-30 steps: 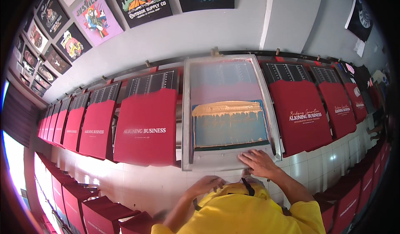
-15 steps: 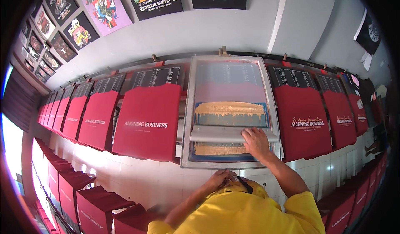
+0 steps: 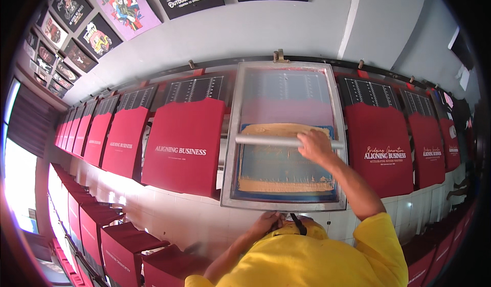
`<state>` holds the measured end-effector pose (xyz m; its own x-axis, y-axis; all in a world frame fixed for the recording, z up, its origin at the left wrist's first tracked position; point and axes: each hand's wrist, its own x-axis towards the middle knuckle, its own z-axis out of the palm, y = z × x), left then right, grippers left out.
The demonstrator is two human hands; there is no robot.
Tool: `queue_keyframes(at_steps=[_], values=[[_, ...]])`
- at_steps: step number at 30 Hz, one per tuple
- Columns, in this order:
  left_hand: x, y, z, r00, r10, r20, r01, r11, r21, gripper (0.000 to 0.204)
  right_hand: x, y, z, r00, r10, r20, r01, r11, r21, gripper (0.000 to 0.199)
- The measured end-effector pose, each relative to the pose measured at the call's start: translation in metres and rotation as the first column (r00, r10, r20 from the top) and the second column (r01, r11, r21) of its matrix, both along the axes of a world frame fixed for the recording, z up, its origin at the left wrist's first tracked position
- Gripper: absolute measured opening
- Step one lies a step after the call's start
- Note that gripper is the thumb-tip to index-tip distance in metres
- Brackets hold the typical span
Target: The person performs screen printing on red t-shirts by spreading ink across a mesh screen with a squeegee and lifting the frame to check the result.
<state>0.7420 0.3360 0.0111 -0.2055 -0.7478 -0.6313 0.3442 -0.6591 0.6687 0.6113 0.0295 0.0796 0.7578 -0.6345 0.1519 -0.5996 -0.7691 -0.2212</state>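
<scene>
Silver squeegee (image 3: 271,140), tan ink (image 3: 286,186), plain red shirts (image 3: 186,126)

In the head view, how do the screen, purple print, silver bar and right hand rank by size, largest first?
1. Screen
2. Purple print
3. Silver bar and right hand: too alike in area to rank.

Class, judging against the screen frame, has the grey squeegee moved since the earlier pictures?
Yes: the squeegee in the right hand has moved away from the person, from the near edge of the screen frame toward its far end.

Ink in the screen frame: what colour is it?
The ink is orange-tan, shown in the head view.
</scene>
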Motion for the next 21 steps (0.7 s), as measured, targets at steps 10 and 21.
queue_keyframes(at_steps=[10, 21], values=[[0.004, -0.005, 0.005, 0.992, 0.036, -0.124, -0.034, 0.999, 0.015, 0.028, -0.01, -0.009, 0.027, 0.984, 0.037, -0.175, 0.05, 0.883, 0.467, 0.034], [0.02, -0.004, 0.005, 0.985, -0.099, 0.142, 0.122, 0.979, -0.164, 0.026, -0.037, 0.152, 0.007, 0.987, -0.026, -0.159, 0.02, 0.999, -0.037, 0.032]])
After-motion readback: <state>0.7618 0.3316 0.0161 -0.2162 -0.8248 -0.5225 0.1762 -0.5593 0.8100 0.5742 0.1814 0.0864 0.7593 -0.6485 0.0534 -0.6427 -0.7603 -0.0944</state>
